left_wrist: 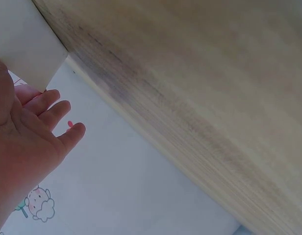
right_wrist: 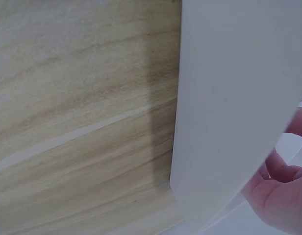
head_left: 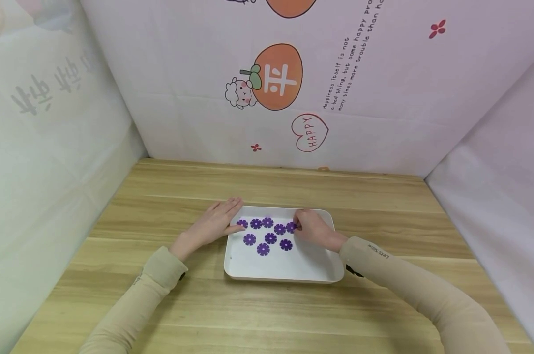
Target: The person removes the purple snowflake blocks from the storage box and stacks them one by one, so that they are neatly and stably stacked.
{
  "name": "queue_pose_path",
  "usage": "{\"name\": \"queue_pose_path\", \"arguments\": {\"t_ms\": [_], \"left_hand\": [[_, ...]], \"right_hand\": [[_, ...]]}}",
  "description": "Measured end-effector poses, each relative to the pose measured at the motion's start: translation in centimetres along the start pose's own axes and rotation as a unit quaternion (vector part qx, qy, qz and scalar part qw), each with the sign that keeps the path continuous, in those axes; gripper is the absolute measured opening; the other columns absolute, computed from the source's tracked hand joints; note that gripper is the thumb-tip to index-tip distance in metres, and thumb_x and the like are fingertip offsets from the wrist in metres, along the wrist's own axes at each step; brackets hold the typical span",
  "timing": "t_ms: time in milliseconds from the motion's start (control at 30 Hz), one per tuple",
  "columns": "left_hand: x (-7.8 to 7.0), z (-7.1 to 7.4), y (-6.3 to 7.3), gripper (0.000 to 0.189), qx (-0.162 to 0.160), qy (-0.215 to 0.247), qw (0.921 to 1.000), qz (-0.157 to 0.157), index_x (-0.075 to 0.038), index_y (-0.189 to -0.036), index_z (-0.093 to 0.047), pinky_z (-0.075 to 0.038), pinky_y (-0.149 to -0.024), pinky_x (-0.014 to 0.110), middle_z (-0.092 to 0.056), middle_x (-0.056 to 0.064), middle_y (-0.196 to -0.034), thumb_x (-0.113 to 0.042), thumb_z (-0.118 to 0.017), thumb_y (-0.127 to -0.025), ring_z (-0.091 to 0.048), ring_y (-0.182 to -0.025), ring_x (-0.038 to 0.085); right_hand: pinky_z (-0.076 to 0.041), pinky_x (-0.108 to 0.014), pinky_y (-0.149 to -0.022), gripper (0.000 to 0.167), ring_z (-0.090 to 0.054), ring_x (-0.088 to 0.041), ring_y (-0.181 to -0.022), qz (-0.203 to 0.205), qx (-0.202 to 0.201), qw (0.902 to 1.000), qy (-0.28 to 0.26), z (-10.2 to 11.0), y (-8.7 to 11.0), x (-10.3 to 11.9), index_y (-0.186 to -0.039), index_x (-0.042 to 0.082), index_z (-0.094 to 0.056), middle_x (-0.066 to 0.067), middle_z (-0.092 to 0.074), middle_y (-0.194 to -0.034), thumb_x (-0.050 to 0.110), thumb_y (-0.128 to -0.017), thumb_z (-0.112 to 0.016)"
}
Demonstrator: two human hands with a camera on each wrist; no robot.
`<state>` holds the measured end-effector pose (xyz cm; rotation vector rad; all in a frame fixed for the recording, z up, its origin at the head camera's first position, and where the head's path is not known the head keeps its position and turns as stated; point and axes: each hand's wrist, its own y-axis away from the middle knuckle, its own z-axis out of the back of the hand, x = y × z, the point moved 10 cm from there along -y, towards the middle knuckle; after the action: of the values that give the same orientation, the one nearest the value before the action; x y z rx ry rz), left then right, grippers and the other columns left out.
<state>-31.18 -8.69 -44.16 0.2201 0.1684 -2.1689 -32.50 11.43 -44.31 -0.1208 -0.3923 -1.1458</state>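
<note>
A white rectangular tray (head_left: 284, 273) holds several purple interlocking snowflake discs (head_left: 263, 249), flat with notched edges and pale centres. My left hand (head_left: 211, 223) rests at the tray's upper left corner, its fingers straight along the rim and its thumb reaching inside. In the left wrist view, the left hand (left_wrist: 33, 127) shows from the palm side at the tray's corner (left_wrist: 36, 39). Inside the tray's right part, my right hand (head_left: 313, 228) has curled fingers pinching the rightmost purple disc (head_left: 290, 227). The tray wall (right_wrist: 229, 98) covers part of the right hand (right_wrist: 281, 191) in the right wrist view.
The tray stands on a wood-grain table (head_left: 196, 314). White printed cloth (head_left: 183, 88) rises behind the table, with pale cloth walls at the left (head_left: 41, 147) and right (head_left: 501, 162).
</note>
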Motion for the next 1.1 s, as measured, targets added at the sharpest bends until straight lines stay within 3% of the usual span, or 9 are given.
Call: {"name": "queue_pose_path", "arguments": {"t_ms": [367, 833, 1100], "left_hand": [[-0.1, -0.1, 0.2, 0.080, -0.005, -0.008, 1.0000, -0.002, -0.002, -0.155, -0.027, -0.021, -0.125, 0.057, -0.028, 0.018, -0.162, -0.054, -0.050, -0.098, -0.027, -0.151, 0.035], [0.1, -0.2, 0.0, 0.079, -0.006, -0.022, 0.9997, 0.000, -0.003, -0.155, -0.027, -0.021, -0.126, 0.055, -0.028, 0.017, -0.162, -0.054, -0.048, -0.099, -0.027, -0.152, 0.034], [0.0, 0.0, 0.0, 0.078, -0.011, -0.025, 0.9996, -0.005, -0.002, -0.155, -0.027, -0.022, -0.125, 0.056, -0.029, 0.017, -0.162, -0.053, -0.049, -0.099, -0.028, -0.151, 0.035]], "right_hand": [[-0.060, -0.031, -0.077, 0.016, -0.065, -0.019, -0.084, -0.001, 0.010, 0.9998, -0.018, -0.1, 0.0, -0.1, -0.099, -0.002, -0.067, -0.013, -0.071, -0.093, 0.001, -0.084, -0.072], [-0.060, -0.029, -0.074, 0.016, -0.066, -0.018, -0.079, 0.038, -0.004, 0.9991, -0.019, 0.8, 0.4, 0.0, -0.096, -0.004, -0.069, -0.013, -0.072, -0.088, 0.002, -0.082, -0.074], [-0.061, -0.029, -0.075, 0.018, -0.067, -0.018, -0.081, 0.021, -0.004, 0.9995, -0.023, 1.7, 0.7, -0.3, -0.098, -0.002, -0.070, -0.013, -0.073, -0.091, 0.005, -0.083, -0.076]]}}
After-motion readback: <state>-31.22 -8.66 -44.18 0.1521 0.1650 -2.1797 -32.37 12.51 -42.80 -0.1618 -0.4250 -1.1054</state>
